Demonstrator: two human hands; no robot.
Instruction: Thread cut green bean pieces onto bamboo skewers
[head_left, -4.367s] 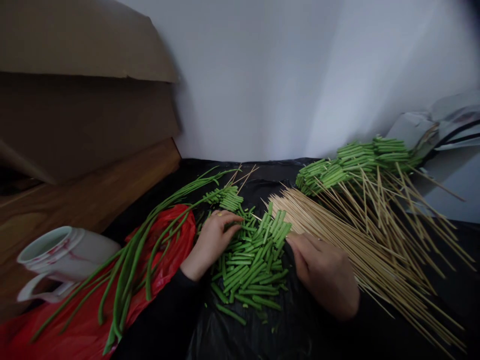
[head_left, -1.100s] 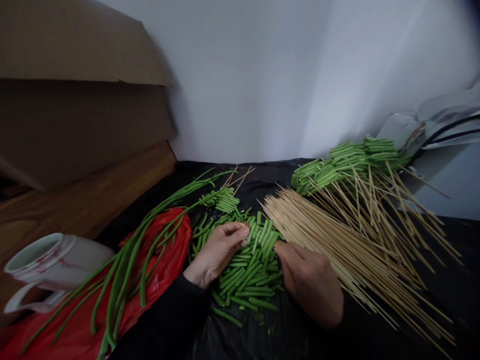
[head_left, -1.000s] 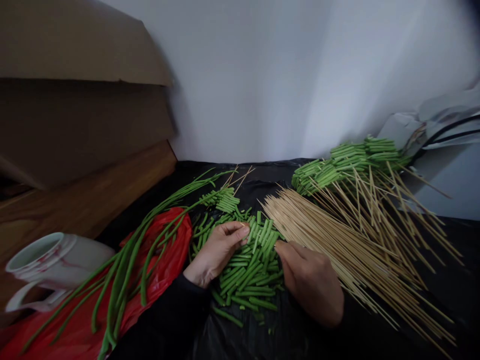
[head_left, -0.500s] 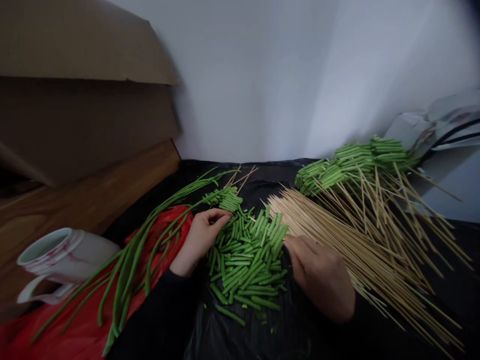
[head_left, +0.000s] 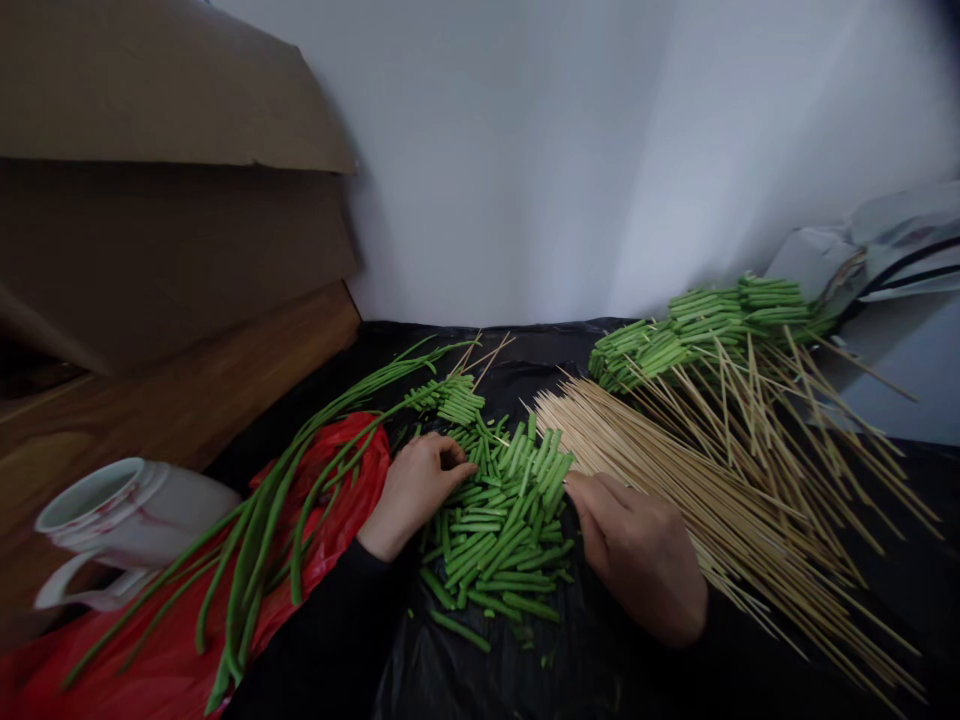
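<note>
My left hand (head_left: 420, 487) hovers at the left side of a pile of cut green bean pieces (head_left: 480, 550). Its thumb and forefinger curl together in a pinch, and whatever lies between the tips is hidden. On the pile's right side my right hand (head_left: 641, 550) is closed, thumb and forefinger pressed at the end of a row of bean pieces (head_left: 541, 465) lying side by side. This row looks threaded on a bamboo skewer, mostly hidden by beans and fingers. Behind the pile lie bean skewers (head_left: 459, 400) with bare stick ends pointing away.
Loose bamboo skewers (head_left: 660, 490) spread out at the right. Beyond them are stacked bean skewers (head_left: 705, 325). Long whole beans (head_left: 259, 540) lie over a red plastic bag (head_left: 341, 520) at left, near a white mug (head_left: 161, 510). A cardboard box (head_left: 172, 230) stands back left; black plastic covers the surface.
My left hand has moved slightly right and nearer to me, from beside the bean skewers to the pile of cut beans. My right hand stays almost in place.
</note>
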